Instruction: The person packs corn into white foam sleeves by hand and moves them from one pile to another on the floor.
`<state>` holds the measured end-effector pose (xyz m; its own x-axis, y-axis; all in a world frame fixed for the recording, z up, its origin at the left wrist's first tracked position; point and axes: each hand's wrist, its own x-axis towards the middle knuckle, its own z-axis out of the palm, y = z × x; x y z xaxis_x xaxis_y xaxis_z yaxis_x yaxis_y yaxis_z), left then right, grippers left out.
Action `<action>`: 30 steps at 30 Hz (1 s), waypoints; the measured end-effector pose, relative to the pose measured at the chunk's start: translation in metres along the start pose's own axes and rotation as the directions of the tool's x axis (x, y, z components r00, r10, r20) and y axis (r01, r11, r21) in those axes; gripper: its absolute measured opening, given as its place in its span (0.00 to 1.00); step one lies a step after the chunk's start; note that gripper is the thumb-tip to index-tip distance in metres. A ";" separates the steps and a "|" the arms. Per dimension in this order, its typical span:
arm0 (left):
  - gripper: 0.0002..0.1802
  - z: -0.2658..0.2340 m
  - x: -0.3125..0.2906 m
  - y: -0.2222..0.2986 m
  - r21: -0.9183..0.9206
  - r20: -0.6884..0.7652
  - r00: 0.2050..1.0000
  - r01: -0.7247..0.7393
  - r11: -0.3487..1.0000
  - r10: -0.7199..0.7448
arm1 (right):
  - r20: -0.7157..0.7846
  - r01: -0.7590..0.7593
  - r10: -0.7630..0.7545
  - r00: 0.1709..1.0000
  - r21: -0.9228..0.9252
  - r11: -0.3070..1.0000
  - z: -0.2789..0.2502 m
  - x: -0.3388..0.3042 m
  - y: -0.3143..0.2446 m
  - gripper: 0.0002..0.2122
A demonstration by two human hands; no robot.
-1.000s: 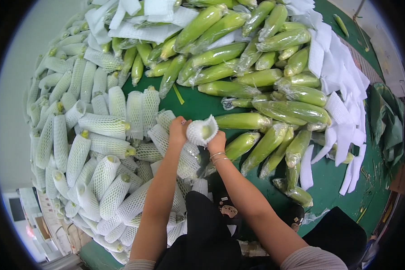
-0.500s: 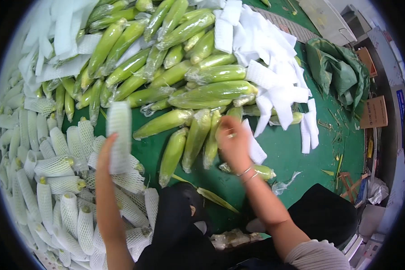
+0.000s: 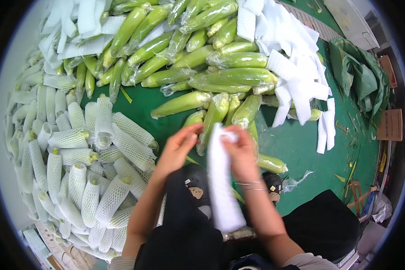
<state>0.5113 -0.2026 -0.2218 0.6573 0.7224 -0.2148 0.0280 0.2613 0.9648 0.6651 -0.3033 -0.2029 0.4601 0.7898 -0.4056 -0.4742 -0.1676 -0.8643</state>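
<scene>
A white foam net sleeve (image 3: 225,189) hangs limp, its upper end pinched in my right hand (image 3: 240,150). Just left of that end is my left hand (image 3: 181,147), fingers loosely bent and apart, with nothing visible in them. Beyond both hands lies a heap of green corn cobs (image 3: 231,77) in clear film; a few lie right behind my fingers. To my left is a big pile of cobs in white foam net sleeves (image 3: 78,180). More loose white foam sleeves (image 3: 297,67) are draped over the heap's right side.
Another bunch of foam sleeves (image 3: 87,20) lies at the far left. A green sack (image 3: 360,74) and a cardboard box (image 3: 390,125) stand at the right. Plant scraps and a crumpled clear film (image 3: 297,180) litter the green floor (image 3: 319,166). My knees and shoes are close below my hands.
The sleeved cob has left my left hand, which moved right toward the middle. My right hand has come nearer with a foam sleeve in it. The whole view has shifted slightly.
</scene>
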 end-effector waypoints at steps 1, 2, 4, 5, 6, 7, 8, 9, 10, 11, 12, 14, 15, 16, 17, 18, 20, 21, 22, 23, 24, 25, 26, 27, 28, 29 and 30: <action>0.18 -0.006 0.001 -0.023 0.086 0.043 0.999 0.025 0.996 -0.029 | 0.008 -0.089 0.090 0.996 0.274 0.958 0.021 0.004 0.036 0.08; 0.17 -0.013 -0.001 -0.043 -0.046 0.054 0.989 0.141 0.989 -0.138 | 0.045 -0.170 0.173 0.984 0.526 0.833 0.038 0.009 0.063 0.06; 0.15 -0.016 -0.004 -0.068 -0.001 -0.185 0.962 0.205 0.979 -0.202 | -0.059 -0.064 0.080 0.995 0.238 0.969 0.048 0.017 0.105 0.05; 0.14 -0.018 -0.004 -0.073 -0.021 -0.221 0.961 0.167 0.986 -0.167 | -0.120 -0.008 0.020 0.993 0.096 0.995 0.048 0.023 0.127 0.04; 0.12 -0.029 -0.011 -0.078 -0.036 -0.271 0.952 0.138 0.990 -0.142 | -0.164 0.026 -0.033 0.986 -0.044 0.999 0.061 0.021 0.130 0.04; 0.10 -0.042 -0.013 -0.093 -0.131 -0.325 0.935 0.101 0.986 -0.139 | -0.222 0.021 0.010 0.975 0.136 0.990 0.070 0.018 0.131 0.04; 0.09 -0.035 -0.010 -0.087 -0.435 -0.392 0.885 0.064 0.898 -0.253 | -0.172 -0.009 0.080 0.982 0.379 0.925 0.066 0.023 0.137 0.05; 0.07 -0.032 -0.002 -0.085 -0.408 -0.468 0.855 0.015 0.913 -0.223 | -0.121 -0.047 0.148 0.982 0.597 0.800 0.063 0.030 0.144 0.07; 0.07 -0.029 0.004 -0.084 -0.377 -0.540 0.820 -0.032 0.926 -0.191 | -0.131 -0.112 0.251 0.959 0.639 0.761 0.056 0.030 0.149 0.07; 0.09 -0.068 -0.008 -0.113 0.204 -0.454 0.872 -0.096 0.974 0.181 | -0.066 -0.211 0.301 0.951 0.572 0.792 0.064 0.027 0.159 0.12; 0.12 -0.063 -0.004 -0.106 0.556 -0.468 0.876 0.187 0.810 0.119 | -0.081 -0.203 0.299 0.951 0.567 0.798 0.058 0.027 0.166 0.12; 0.23 -0.064 -0.003 -0.126 0.629 -0.571 0.816 0.505 0.591 -0.090 | -0.205 -0.307 0.277 0.939 -0.135 0.942 0.054 0.023 0.179 0.14; 0.32 -0.077 -0.003 -0.148 0.564 -0.495 0.832 0.526 0.636 -0.249 | -0.178 -0.181 0.139 0.974 -0.244 0.953 0.050 0.026 0.194 0.20; 0.33 -0.106 -0.028 -0.161 0.213 -0.339 0.830 0.527 0.823 -0.443 | -0.112 -0.138 0.098 0.989 -0.442 0.886 0.075 0.012 0.174 0.19; 0.31 -0.073 -0.019 -0.131 0.111 -0.171 0.819 0.568 0.816 -0.547 | -0.173 -0.182 0.108 0.979 -0.505 0.843 0.050 0.013 0.168 0.18; 0.30 -0.050 -0.017 -0.081 0.030 -0.025 0.789 0.615 0.788 -0.614 | -0.203 -0.214 0.120 0.972 -0.548 0.808 0.040 0.010 0.157 0.18; 0.25 -0.070 -0.052 -0.077 -0.388 0.071 0.757 0.621 0.681 -0.649 | -0.107 -0.104 0.064 0.992 -0.431 0.896 0.064 -0.025 0.101 0.19; 0.22 -0.061 -0.068 -0.069 -0.688 0.207 0.794 0.533 0.492 -0.572 | -0.063 -0.048 0.024 0.998 -0.409 0.911 0.064 -0.038 0.075 0.18; 0.20 -0.053 -0.077 -0.063 -0.799 0.235 0.817 0.471 0.374 -0.527 | -0.068 0.007 -0.035 0.997 -0.371 0.929 0.068 -0.047 0.058 0.16; 0.18 -0.049 -0.082 -0.055 -0.821 0.134 0.830 0.399 0.408 -0.542 | 0.017 0.040 -0.036 0.999 -0.406 0.913 0.076 -0.051 0.038 0.15; 0.17 -0.032 -0.080 -0.022 -0.695 -0.197 0.774 0.322 0.642 -0.602 | 0.090 0.088 -0.054 0.995 -0.447 0.890 0.079 -0.042 0.022 0.14; 0.16 -0.032 -0.073 -0.035 -0.583 -0.287 0.767 0.335 0.740 -0.574 | 0.120 0.093 -0.033 0.992 -0.534 0.840 0.082 -0.029 0.021 0.12; 0.15 -0.030 -0.063 -0.030 -0.630 -0.280 0.758 0.318 0.709 -0.589 | 0.159 0.107 -0.011 0.987 -0.609 0.786 0.085 -0.015 0.020 0.12; 0.14 -0.037 -0.058 -0.030 -0.634 -0.228 0.786 0.327 0.701 -0.574 | 0.149 0.026 0.075 0.986 -0.585 0.811 0.089 0.003 0.023 0.12; 0.13 -0.041 -0.051 -0.027 -0.635 -0.168 0.817 0.338 0.695 -0.551 | 0.117 0.014 0.027 0.993 -0.331 0.944 0.089 0.021 0.046 0.12; 0.13 -0.049 -0.050 -0.022 -0.638 -0.185 0.816 0.325 0.699 -0.548 | 0.131 -0.151 0.175 0.976 -0.174 0.973 0.097 0.026 0.038 0.11; 0.12 -0.049 -0.051 -0.018 -0.761 0.010 0.837 0.361 0.539 -0.548 | 0.155 -0.328 0.328 0.932 -0.028 0.944 0.096 0.027 0.024 0.11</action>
<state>0.4405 -0.2129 -0.2359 0.5418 0.4553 -0.7066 -0.3208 0.8890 0.3269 0.5941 -0.2291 -0.2063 0.1566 0.7725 -0.6155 -0.5775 -0.4339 -0.6915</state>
